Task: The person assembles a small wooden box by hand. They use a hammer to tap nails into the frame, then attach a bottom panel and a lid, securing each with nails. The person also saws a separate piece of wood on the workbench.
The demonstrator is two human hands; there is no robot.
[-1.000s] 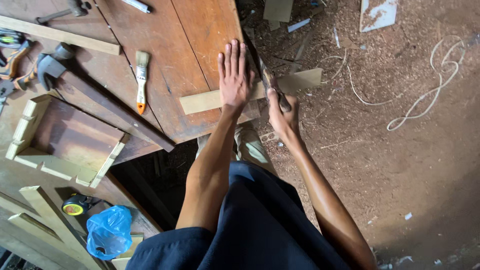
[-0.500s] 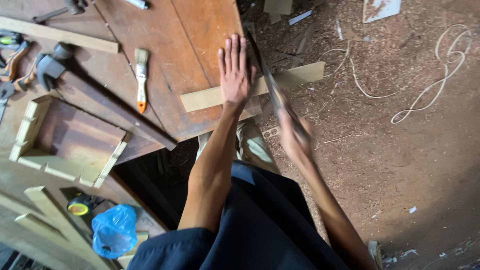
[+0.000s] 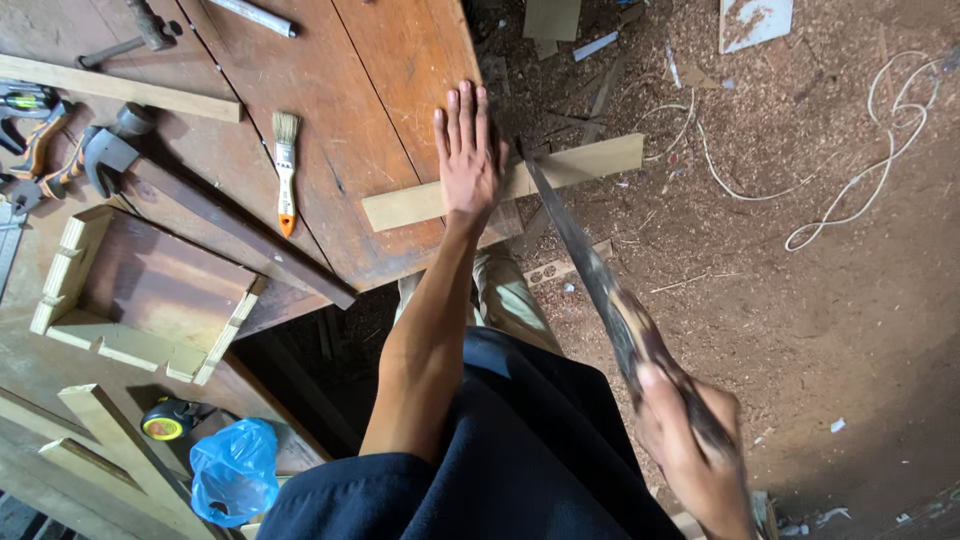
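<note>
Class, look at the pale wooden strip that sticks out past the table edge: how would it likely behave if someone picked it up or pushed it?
The pale wooden strip looks thin and narrow, so it is probably light. It runs straight past the table edge unsupported, so likely stiff. It lies flat, so a push should slide it, not roll it; the left hand presses it down beside the saw in the right hand.

Left hand: your left hand [image 3: 468,150] pressed flat on the wooden strip [image 3: 500,185] across the tabletop [image 3: 380,90] edge.
Right hand: your right hand [image 3: 690,440] gripped the handsaw [image 3: 590,270], blade meeting the strip.
Nearby: paintbrush [image 3: 286,170].
</note>
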